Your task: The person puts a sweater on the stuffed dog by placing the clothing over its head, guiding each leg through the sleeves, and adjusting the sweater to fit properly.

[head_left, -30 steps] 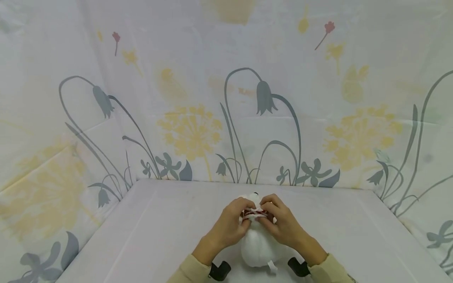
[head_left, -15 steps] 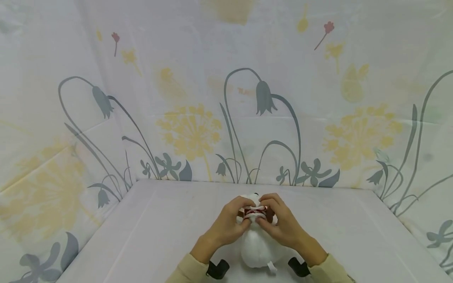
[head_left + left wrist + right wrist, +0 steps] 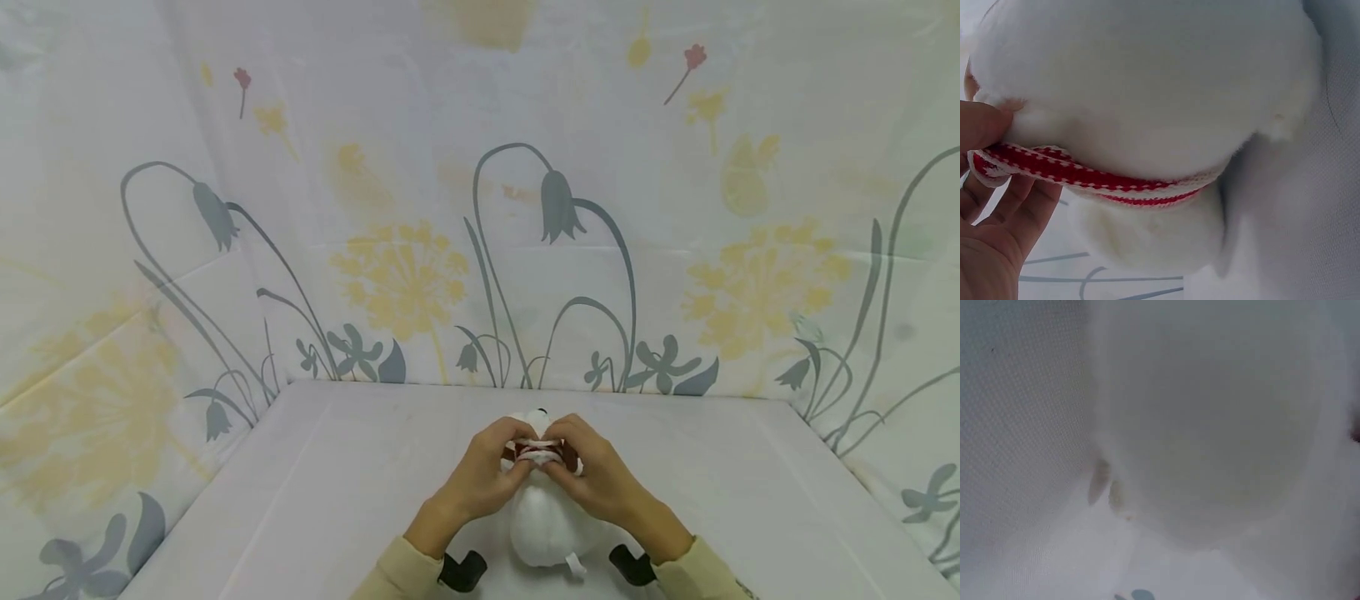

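Note:
A white plush toy lies on the white table with its rounded bottom toward me. Around its neck sits a red and white knitted scarf, banded with small stitches in the left wrist view. My left hand pinches the scarf at its left side, thumb and fingers on either edge. Opposite it, my right hand holds the scarf's right side with curled fingers. The toy's head shows partly beyond the hands. In the right wrist view the white plush body fills most of the picture, blurred, and the fingers are hidden.
A small white fabric tag sticks out from the toy's bottom. Black wrist devices sit below both forearms. Behind the white tabletop hangs a flower-printed curtain, which also rises at both sides.
Both hands stay on the scarf. The right fingers have shifted slightly left, closer to the left fingertips, and the scarf between the hands looks more spread. The toy keeps its place.

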The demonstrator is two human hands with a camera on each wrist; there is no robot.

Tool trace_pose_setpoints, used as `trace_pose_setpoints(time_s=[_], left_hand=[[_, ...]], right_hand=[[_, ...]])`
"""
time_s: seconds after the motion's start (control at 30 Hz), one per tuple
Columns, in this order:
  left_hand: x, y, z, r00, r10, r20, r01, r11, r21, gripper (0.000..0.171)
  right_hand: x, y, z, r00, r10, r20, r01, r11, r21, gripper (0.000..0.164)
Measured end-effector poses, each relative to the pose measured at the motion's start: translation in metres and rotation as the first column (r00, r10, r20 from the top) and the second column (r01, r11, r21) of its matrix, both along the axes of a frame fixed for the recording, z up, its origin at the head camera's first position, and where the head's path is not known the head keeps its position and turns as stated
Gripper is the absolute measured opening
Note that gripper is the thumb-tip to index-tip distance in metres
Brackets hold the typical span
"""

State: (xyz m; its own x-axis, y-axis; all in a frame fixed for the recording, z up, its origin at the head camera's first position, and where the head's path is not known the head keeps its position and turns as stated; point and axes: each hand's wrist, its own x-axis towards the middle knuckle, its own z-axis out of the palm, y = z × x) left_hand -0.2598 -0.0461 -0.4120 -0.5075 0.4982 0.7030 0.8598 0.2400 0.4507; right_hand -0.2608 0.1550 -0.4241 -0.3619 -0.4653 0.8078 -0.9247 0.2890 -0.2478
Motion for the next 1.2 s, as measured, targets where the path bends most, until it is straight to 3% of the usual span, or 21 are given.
trace_pose_setpoints(time_s=[0.23,0.33,0.47,0.53,0.67,0.83,0.93,1.03,1.2], left_hand=[[0.003,0.003,0.0,1.0,0.004,0.022,-0.005,1.0,0.031,0.022],[0.003,0.004,-0.002,0.999,0.036,0.036,-0.038,0.997,0.061,0.023],[0.002,0.006,-0.004,0.994,0.11,-0.021,-0.107,0.988,0.112,0.027],[0.002,0.007,-0.004,0.988,0.143,-0.058,-0.136,0.985,0.108,0.027],[0.006,0.008,-0.001,0.987,0.138,-0.087,-0.134,0.99,0.046,0.019],[0.011,0.009,0.002,0.998,0.065,-0.021,-0.065,0.998,0.017,0.014],[0.013,0.01,0.005,0.996,0.072,0.061,-0.073,0.997,0.01,0.016],[0.016,0.01,0.008,0.984,0.107,0.14,-0.104,0.994,-0.025,0.021],[0.018,0.009,0.011,0.98,0.117,0.163,-0.107,0.992,-0.068,0.031]], right_hand=[[0.0,0.0,0.0,1.0,-0.016,0.002,0.016,1.0,-0.021,0.034],[0.005,-0.002,0.007,1.0,-0.004,-0.004,0.003,0.999,-0.05,0.035],[0.014,0.0,0.019,0.992,0.023,0.121,-0.012,0.996,-0.088,0.028],[0.02,0.002,0.027,0.971,0.009,0.24,0.018,0.993,-0.113,0.019],[0.015,0.009,0.026,0.895,0.021,0.445,0.046,0.989,-0.14,0.016],[0.004,0.019,0.018,0.852,0.078,0.517,-0.041,0.996,-0.083,0.023],[0.005,0.02,0.019,0.849,0.022,0.528,-0.023,1.0,-0.005,0.024],[0.006,0.018,0.018,0.873,-0.042,0.487,0.017,0.998,0.055,0.024],[0.006,0.01,0.014,0.967,-0.08,0.241,0.067,0.996,0.062,0.027]])
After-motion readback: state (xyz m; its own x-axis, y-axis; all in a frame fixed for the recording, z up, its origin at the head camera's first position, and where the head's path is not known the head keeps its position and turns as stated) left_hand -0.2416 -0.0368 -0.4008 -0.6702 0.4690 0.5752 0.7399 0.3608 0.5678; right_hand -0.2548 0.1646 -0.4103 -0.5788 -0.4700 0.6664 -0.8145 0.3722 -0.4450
